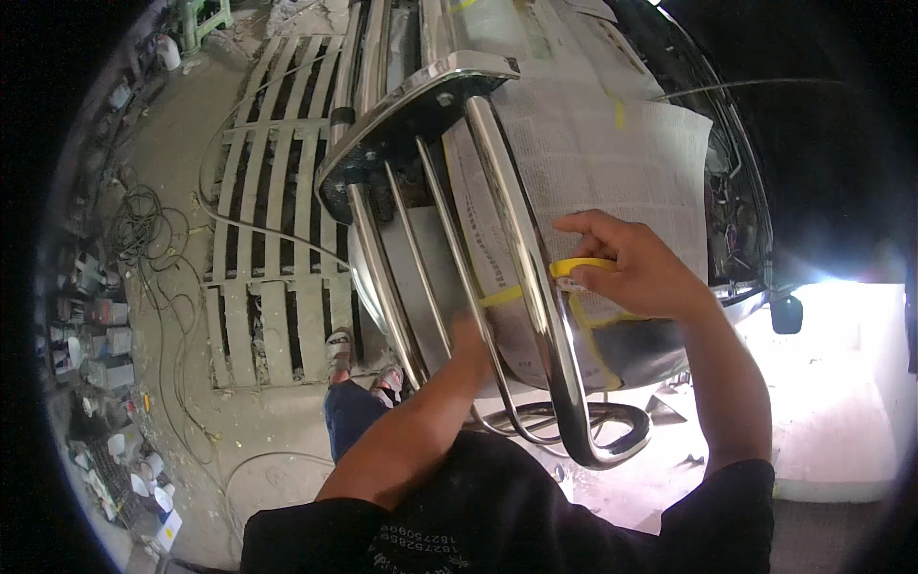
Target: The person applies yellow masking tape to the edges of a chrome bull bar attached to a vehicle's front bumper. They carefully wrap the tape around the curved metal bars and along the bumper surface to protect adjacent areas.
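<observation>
A roll of yellow masking tape (pixel 579 265) is pinched in my right hand (pixel 639 264), index finger stretched out above it. Beneath that hand lies newspaper (pixel 593 158), spread over a curved vehicle body and edged with yellow tape strips (pixel 503 297). My left hand (pixel 469 337) reaches in among the bars of a chrome tubular guard (pixel 516 206); motion smears its fingers and a bar partly covers them. Below the paper shows a dark, glossy panel (pixel 636 349), bordered by yellow tape.
Left of the guard, a slatted wooden pallet (pixel 277 191) lies on the dusty floor. A cable coil (pixel 143 225) and many cans and containers (pixel 110 371) line the far left. A green stool (pixel 206 21) stands at the top. The guard's looped end (pixel 612 450) juts toward my body.
</observation>
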`<state>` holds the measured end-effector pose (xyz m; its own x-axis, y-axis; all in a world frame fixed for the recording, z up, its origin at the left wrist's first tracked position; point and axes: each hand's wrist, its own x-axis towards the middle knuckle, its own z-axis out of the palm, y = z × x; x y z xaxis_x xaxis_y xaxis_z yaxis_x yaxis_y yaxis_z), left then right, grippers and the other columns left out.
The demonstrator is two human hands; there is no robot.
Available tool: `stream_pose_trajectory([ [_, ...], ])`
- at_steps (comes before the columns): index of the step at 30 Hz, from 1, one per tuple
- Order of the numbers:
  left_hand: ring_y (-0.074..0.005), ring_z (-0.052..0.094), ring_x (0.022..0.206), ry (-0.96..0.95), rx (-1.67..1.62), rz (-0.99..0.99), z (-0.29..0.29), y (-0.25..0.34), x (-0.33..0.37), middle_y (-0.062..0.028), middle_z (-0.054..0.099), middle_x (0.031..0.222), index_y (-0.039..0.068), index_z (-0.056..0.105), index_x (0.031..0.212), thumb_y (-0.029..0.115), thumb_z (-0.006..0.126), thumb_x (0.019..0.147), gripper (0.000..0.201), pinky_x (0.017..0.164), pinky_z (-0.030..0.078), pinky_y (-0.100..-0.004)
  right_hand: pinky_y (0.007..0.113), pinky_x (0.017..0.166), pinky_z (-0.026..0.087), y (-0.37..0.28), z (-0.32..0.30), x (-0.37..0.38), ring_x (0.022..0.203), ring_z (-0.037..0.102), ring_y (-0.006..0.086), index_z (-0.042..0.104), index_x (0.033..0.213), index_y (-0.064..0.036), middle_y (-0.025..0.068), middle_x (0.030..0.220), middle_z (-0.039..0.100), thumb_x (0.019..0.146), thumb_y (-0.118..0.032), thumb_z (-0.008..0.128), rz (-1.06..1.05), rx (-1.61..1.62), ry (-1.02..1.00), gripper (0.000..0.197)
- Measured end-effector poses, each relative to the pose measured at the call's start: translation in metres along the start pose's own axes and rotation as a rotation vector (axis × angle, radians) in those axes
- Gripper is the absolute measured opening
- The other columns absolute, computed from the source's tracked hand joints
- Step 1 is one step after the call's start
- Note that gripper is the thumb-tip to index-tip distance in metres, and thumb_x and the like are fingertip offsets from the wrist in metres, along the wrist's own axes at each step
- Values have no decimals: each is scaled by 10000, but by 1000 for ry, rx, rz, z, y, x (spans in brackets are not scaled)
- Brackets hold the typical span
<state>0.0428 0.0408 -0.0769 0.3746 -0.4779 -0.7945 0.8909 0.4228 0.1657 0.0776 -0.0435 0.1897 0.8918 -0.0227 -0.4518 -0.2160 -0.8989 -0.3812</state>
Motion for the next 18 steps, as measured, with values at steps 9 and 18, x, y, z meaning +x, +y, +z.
stream_pose_trajectory([
  [9,-276,663,917,-39,301,38,-18,-26,38,-181,642,1070,-22,568,1195,225,320,1042,382,805,570,-422,313,798,539,-2,1,6,878,668,158,500,1337,-39,121,946,671,826,-3,696,135,177,20,549],
  [18,-287,664,937,-123,284,189,-23,-38,53,-201,643,1077,-25,548,1212,179,343,1018,349,830,560,-436,330,787,552,-23,-14,15,783,688,198,591,1249,-61,123,854,692,789,-43,761,205,-167,-84,490],
])
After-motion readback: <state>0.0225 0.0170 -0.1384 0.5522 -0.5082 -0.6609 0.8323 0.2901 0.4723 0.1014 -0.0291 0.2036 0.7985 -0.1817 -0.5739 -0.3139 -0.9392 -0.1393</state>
